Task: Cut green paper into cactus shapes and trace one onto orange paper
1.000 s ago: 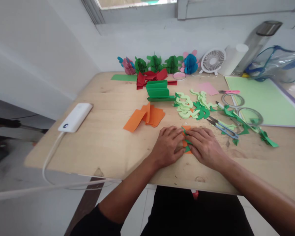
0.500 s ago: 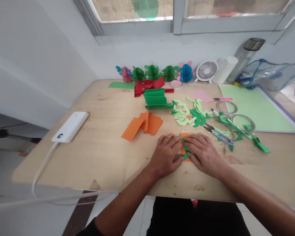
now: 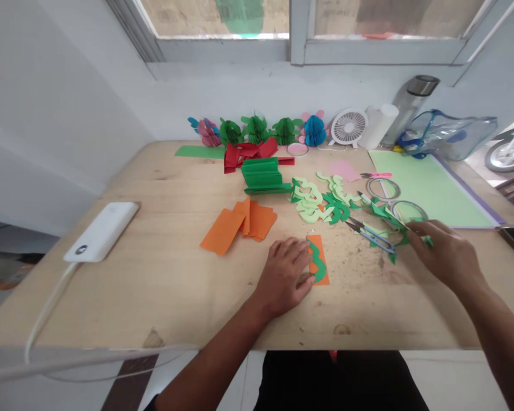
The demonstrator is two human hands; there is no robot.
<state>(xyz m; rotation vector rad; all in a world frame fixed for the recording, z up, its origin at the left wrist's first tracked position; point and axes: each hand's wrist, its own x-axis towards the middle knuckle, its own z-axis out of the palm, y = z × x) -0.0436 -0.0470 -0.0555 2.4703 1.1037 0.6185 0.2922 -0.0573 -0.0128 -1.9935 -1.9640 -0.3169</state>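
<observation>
An orange paper strip [image 3: 322, 251] lies near the table's front edge with a wavy green cutout [image 3: 318, 267] on top. My left hand [image 3: 285, 274] rests on its left side, fingers spread, fingertips on the paper's edge. Over the green scraps at the right is my right hand [image 3: 448, 254], fingers bent down around or onto a scrap; what they grip is partly hidden. Blue snips [image 3: 374, 237] lie between the strip and my right hand. Light green wavy cutouts [image 3: 310, 197] and darker green ones [image 3: 337, 208] lie behind the strip.
Orange cards [image 3: 225, 231], folded green paper [image 3: 262, 176] and red pieces [image 3: 251, 151] lie left of centre. A power bank [image 3: 103, 231] is at far left. Tape rolls [image 3: 383, 188] and a light green sheet [image 3: 445, 194] lie right; a fan [image 3: 349, 127] stands behind.
My right hand has left the orange strip and moved right to the green scraps. My left hand stays on the strip, whose green cutout is now uncovered. The view has shifted slightly.
</observation>
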